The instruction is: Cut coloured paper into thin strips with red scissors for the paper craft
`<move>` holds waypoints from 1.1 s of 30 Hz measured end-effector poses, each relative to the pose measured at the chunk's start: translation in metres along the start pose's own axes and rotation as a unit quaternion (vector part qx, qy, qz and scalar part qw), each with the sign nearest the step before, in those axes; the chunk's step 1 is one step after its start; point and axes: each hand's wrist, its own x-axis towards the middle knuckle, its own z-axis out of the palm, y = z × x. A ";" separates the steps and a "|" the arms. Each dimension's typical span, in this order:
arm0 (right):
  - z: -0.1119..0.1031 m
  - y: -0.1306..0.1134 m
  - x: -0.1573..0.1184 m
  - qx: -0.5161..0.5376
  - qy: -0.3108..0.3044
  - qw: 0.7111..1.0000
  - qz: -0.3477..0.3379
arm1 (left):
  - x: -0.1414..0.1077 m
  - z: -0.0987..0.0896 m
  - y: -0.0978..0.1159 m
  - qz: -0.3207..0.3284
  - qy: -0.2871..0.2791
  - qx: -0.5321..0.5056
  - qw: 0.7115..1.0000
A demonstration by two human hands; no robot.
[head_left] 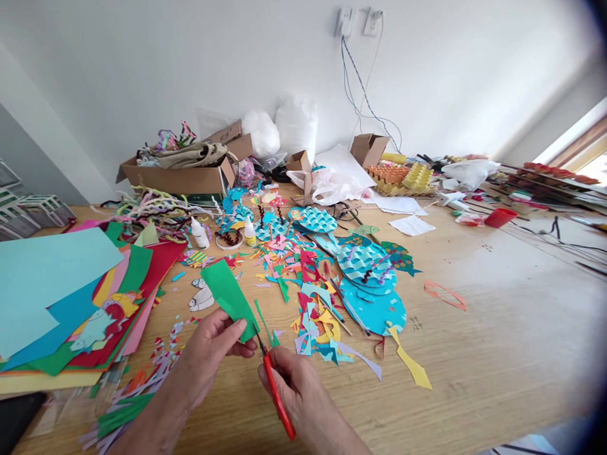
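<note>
My left hand [220, 341] pinches the lower end of a green paper piece [228, 294], holding it tilted above the table. Red-handled scissors [279, 404] are gripped in my right hand [296, 382], their blades at the paper's lower right edge. A thin green strip [262, 319] stands beside the blades; whether it is still joined to the paper I cannot tell. Behind the green paper lies a white paper cutout [203, 296] with drawn outlines. Many coloured paper scraps [315, 316] are spread just beyond my right hand.
Stacked coloured paper sheets [52, 278] cover the left side. Blue paper discs [372, 306] with wavy strips lie right of centre. Two glue bottles [199, 234] stand behind the scraps. A cardboard box [175, 179], egg cartons [403, 177] and a red cup [501, 218] sit farther back.
</note>
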 end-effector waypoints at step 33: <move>0.001 0.002 0.001 -0.010 0.015 1.000 0.000 | 0.001 -0.004 -0.004 -0.012 -0.020 -0.034 0.999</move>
